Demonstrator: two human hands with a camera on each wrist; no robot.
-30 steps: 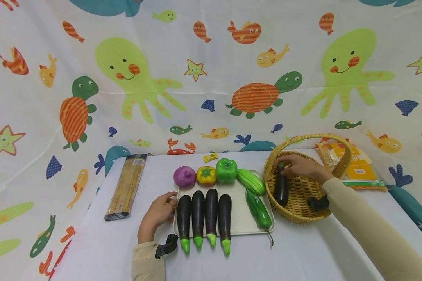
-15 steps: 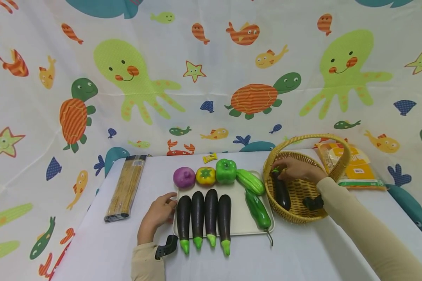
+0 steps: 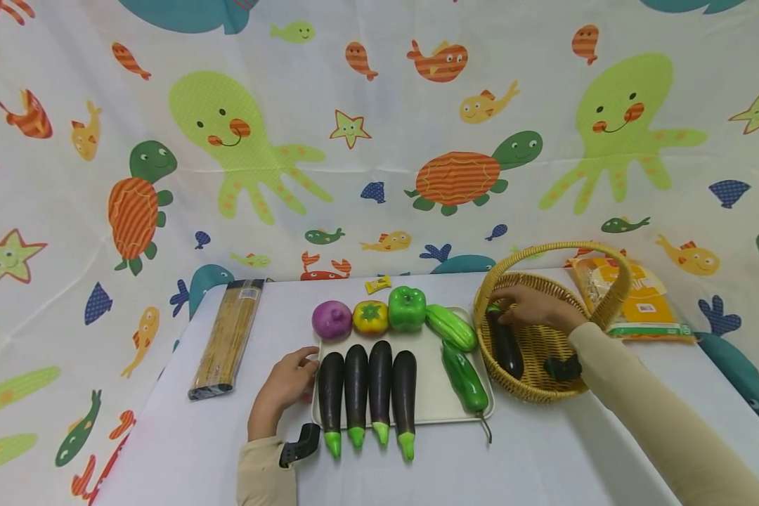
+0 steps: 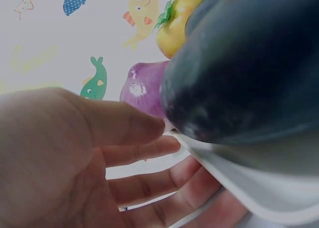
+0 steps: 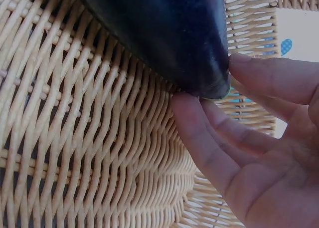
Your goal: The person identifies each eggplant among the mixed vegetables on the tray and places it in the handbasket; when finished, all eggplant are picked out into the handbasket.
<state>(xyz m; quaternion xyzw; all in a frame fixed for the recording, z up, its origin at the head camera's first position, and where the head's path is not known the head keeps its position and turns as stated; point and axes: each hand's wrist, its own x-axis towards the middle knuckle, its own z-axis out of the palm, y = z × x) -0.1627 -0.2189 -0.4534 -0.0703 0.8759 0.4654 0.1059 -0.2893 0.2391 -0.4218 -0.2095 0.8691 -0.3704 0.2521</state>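
Observation:
My right hand point(image 3: 531, 306) reaches into a wicker basket point(image 3: 523, 388) and pinches the stem end of an eggplant point(image 3: 506, 346) between thumb and fingertips. That eggplant point(image 5: 169, 33) leans along the basket's left inner wall. On the left, my left hand point(image 3: 289, 379) holds the left edge of a cream tray point(image 3: 435, 400). In the left wrist view the thumb lies by the rim, with the other fingers lower, partly behind the tray point(image 4: 234, 188). Several eggplants point(image 3: 368, 393) lie side by side on the tray, green stems toward me.
A purple onion point(image 3: 332, 320), yellow pepper point(image 3: 371, 317), green bell pepper point(image 3: 407, 308), cucumber point(image 3: 452, 327) and long green pepper point(image 3: 464, 377) are on or along the tray. Bundled sticks point(image 3: 228, 339) lie left; an orange-printed bag point(image 3: 645, 299) is behind the basket; a yellow packet point(image 3: 378, 283) lies at the back.
The eggplant in the basket has tipped from nearly straight to slanting, its stem end moving left. My right hand has shifted slightly left and down with it. The left hand stays put.

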